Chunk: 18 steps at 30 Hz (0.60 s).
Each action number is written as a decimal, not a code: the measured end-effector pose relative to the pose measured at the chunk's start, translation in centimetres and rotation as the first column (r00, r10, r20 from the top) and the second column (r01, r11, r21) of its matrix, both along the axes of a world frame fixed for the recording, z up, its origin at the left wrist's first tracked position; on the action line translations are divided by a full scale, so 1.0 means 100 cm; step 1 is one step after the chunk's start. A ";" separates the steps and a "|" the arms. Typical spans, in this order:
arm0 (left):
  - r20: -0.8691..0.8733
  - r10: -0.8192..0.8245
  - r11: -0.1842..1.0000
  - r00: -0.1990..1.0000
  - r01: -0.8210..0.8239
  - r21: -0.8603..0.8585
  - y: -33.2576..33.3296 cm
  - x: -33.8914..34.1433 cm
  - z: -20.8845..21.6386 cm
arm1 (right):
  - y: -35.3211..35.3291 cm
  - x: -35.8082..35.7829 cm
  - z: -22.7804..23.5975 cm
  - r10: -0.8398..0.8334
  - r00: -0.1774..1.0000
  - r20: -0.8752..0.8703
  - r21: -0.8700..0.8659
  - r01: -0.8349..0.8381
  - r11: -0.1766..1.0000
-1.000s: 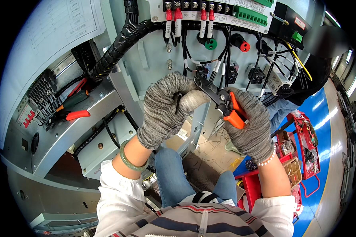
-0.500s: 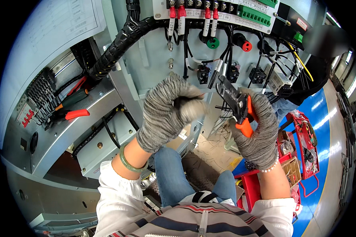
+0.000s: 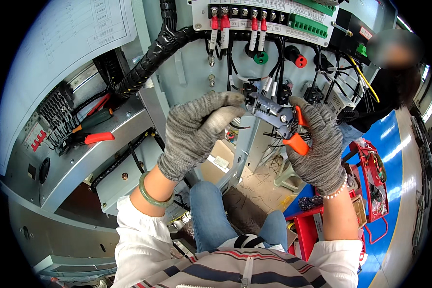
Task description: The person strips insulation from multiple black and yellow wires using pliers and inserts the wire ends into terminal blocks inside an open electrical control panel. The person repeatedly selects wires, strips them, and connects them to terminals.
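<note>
My right hand [image 3: 319, 146], in a grey knitted glove, is closed round the orange handles of a wire stripper [image 3: 279, 115]. Its dark notched jaws point up and left, right at the fingertips of my left hand. My left hand [image 3: 197, 129], gloved alike, pinches thumb against fingers on what looks like a thin black wire [image 3: 240, 127]; a short piece shows below the fingers, and the rest is hidden by the glove. Behind the jaws, black switch blocks [image 3: 251, 91] and white-sleeved wires [image 3: 269, 87] sit on the cabinet panel.
Above is a terminal strip [image 3: 245, 13] with red-capped wires. A thick black cable bundle [image 3: 146, 67] runs down left to a ledge holding a screwdriver [image 3: 93, 120] and red-handled pliers [image 3: 100, 138]. A red tool cart [image 3: 373, 177], a stool [image 3: 288, 174] and another person [image 3: 386, 96] are at right.
The wire stripper has swung left and tilted, so its jaws now meet my left fingertips. My left hand has turned and keeps its pinch. More of the person at right shows.
</note>
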<state>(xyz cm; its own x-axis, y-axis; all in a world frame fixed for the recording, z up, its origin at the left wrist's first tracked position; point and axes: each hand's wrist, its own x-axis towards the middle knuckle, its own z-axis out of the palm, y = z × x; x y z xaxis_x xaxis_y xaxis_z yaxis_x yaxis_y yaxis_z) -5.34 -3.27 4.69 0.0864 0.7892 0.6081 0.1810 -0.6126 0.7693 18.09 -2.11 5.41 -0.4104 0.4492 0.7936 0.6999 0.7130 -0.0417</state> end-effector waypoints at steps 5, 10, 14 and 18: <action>-0.010 0.031 0.998 0.999 -0.030 0.059 0.005 0.007 0.003 | -0.004 -0.007 0.010 -0.026 0.999 0.036 -0.053 0.028 0.998; -0.100 0.032 0.992 0.994 -0.019 0.123 0.007 0.007 -0.003 | -0.008 -0.011 0.012 -0.055 0.998 0.023 -0.020 0.056 0.998; -0.065 0.069 0.988 0.996 -0.059 0.143 0.006 0.010 -0.005 | -0.009 -0.012 0.011 -0.064 0.998 0.019 -0.015 0.064 0.998; -0.064 0.092 0.985 0.994 -0.082 0.151 0.006 0.010 -0.005 | -0.010 -0.013 0.013 -0.054 0.998 0.024 -0.014 0.054 0.998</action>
